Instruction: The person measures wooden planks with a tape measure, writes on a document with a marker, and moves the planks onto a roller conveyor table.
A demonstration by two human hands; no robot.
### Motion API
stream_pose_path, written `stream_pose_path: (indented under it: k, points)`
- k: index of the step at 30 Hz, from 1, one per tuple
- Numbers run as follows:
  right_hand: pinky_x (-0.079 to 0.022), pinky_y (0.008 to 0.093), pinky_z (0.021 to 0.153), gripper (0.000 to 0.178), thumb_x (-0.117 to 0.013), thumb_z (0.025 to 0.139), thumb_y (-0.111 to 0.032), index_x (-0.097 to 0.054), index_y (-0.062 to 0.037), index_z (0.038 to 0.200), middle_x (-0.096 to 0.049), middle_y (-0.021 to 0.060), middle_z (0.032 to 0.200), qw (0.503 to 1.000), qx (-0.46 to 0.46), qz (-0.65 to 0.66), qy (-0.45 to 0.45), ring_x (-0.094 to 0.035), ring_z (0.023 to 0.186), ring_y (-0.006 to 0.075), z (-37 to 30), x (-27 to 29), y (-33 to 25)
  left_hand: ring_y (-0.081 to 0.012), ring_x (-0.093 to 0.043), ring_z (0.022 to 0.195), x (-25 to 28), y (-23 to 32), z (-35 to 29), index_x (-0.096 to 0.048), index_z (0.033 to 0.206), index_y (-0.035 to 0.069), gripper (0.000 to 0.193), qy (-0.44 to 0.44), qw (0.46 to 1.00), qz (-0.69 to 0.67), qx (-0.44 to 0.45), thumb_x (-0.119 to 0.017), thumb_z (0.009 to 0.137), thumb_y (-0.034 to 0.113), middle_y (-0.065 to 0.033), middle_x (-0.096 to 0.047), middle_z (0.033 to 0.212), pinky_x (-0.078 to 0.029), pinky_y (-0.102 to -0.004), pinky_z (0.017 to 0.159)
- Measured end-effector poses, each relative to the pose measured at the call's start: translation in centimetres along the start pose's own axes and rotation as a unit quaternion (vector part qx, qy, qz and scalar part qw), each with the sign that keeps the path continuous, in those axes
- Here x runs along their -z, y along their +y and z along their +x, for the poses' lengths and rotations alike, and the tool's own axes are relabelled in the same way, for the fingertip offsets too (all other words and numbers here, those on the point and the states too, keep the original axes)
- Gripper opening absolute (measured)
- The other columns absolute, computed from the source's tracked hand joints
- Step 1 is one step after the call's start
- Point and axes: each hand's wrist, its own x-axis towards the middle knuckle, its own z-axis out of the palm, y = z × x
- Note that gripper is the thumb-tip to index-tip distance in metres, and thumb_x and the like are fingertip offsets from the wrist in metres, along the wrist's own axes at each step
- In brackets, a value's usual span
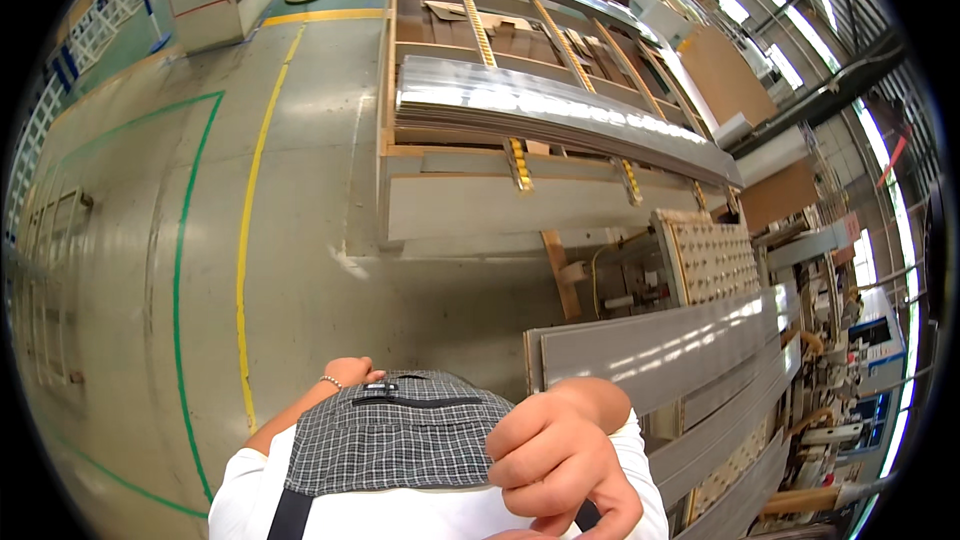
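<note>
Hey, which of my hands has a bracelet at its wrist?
Your left hand: a beaded-looking bracelet circles its wrist, beside the checked bag. The right hand, in front of the white top, shows none.

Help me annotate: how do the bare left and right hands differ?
The bare left hand, beyond the dark checked fabric bag, looks smaller; the bare right hand, nearer the camera, larger. The left hand wears a beaded bracelet; the right hand shows none. Neither visibly holds anything.

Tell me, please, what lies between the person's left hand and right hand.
In the head view, a dark checked bag, worn on the person's front, lies between the left hand and the right hand.
</note>
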Motion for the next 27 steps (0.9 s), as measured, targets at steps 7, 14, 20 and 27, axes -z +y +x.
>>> stream_pose_path:
  k: [7, 14, 20, 27]
  points:
    - [-0.042, 0.0308, 0.049, 0.047, -0.061, 0.092, -0.022, -0.038, -0.0237, 0.132, -0.056, 0.0072, 0.072, 0.998, 0.046, 0.036, -0.006, -0.052, 0.051, 0.0175, -0.9, 5.0, 9.8, -0.0284, -0.066, 0.085, 8.9, -0.9, 6.7, -0.065, 0.091, 0.011, 0.040, 0.105, 0.994, -0.028, 0.004, -0.056, 0.087, 0.050, -0.0099, -0.069, 0.090, -0.053, -0.0402, 0.073]
    - [-0.050, 0.0325, 0.071, 0.027, -0.069, 0.076, -0.012, -0.062, -0.0075, 0.101, -0.062, 0.0074, 0.089, 0.924, -0.152, -0.333, 0.107, -0.062, 0.084, 0.0244, -13.3, 25.1, 23.4, -0.0238, -0.066, 0.082, 24.8, -1.2, 20.2, -0.061, 0.102, 0.005, 0.039, 0.259, 0.954, -0.148, -0.007, -0.068, 0.082, 0.038, -0.0113, -0.067, 0.096, -0.052, -0.0355, 0.073]
    - [-0.036, 0.0393, 0.104, 0.066, -0.061, 0.091, -0.031, -0.029, 0.0004, 0.140, -0.039, 0.0180, 0.138, 0.471, -0.487, -0.385, 0.627, -0.040, 0.128, 0.0276, -38.0, 47.3, 33.0, -0.0263, -0.053, 0.118, 36.8, -2.4, 33.8, -0.042, 0.134, 0.012, 0.060, 0.232, 0.849, -0.459, 0.122, -0.064, 0.087, 0.043, -0.0104, -0.052, 0.133, -0.045, -0.0397, 0.091]
    - [-0.023, 0.0410, 0.113, 0.083, -0.061, 0.090, -0.041, -0.017, 0.0012, 0.147, -0.022, 0.0193, 0.152, 0.355, -0.429, -0.193, 0.808, -0.023, 0.140, 0.0317, -40.8, 52.5, 39.4, -0.0297, -0.043, 0.129, 45.7, -2.8, 46.1, -0.030, 0.144, 0.014, 0.077, 0.135, 0.754, -0.639, 0.070, -0.059, 0.086, 0.054, -0.0101, -0.040, 0.144, -0.034, -0.0454, 0.106]
